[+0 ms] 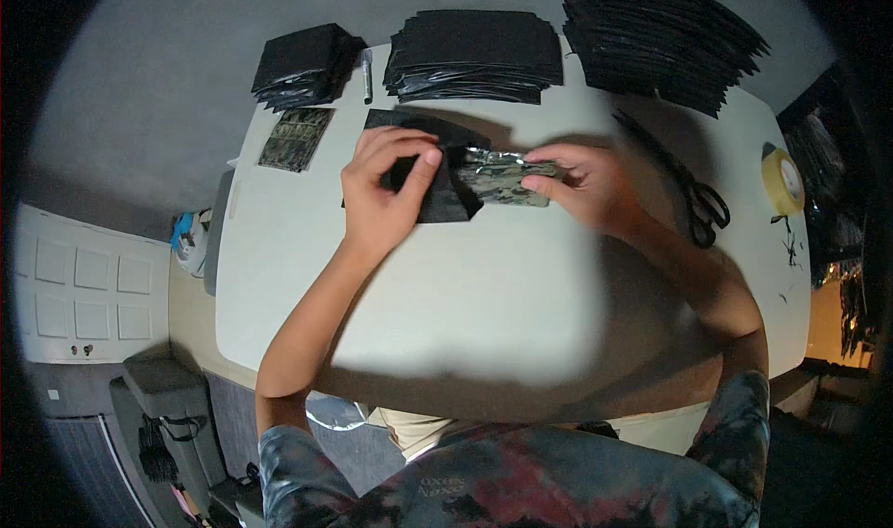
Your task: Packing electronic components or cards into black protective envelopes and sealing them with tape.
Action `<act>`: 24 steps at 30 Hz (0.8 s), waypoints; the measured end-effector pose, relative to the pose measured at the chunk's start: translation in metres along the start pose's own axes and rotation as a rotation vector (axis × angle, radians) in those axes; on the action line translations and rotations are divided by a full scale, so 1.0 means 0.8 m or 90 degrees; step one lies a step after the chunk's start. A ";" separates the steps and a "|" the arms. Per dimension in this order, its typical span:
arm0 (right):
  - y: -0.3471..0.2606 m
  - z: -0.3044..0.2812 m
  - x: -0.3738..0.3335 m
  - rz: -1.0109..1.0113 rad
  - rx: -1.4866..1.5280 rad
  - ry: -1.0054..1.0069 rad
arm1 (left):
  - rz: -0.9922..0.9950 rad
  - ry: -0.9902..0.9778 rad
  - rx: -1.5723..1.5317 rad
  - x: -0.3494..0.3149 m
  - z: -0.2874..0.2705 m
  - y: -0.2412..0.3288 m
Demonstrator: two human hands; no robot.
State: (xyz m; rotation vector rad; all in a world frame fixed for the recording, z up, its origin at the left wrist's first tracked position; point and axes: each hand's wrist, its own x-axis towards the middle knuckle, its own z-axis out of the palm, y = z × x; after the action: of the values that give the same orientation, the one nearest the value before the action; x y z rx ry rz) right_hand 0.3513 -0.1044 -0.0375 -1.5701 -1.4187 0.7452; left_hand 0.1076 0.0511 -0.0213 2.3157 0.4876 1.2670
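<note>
Camouflage packet (510,184): one, held over far half of white table (484,291), left end at right edge of black bag (454,204). Right hand (588,182): thumb and fingers pinching packet's right end. Left hand (383,179): fingers closed on bag. Camouflage pack (290,145), far left: lettering, indistinct. Shirt (549,481), near: chest lettering

With the left forearm (316,328) angled forward and the right forearm (696,277) slanting inward, the left hand (383,193) curls, thumb (419,180) near bent fingers (389,145), while the right hand (597,186) pinches between thumb and fingers.
</note>
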 end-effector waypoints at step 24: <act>-0.055 -0.015 -0.014 -0.347 -0.064 0.123 | 0.043 -0.140 0.055 0.065 0.005 0.120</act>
State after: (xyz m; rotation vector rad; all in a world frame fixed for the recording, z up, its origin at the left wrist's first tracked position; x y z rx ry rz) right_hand 0.3398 -0.1187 0.0055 -1.2004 -1.6506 0.1967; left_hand 0.1463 -0.0039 0.0647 2.5254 0.3993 1.0215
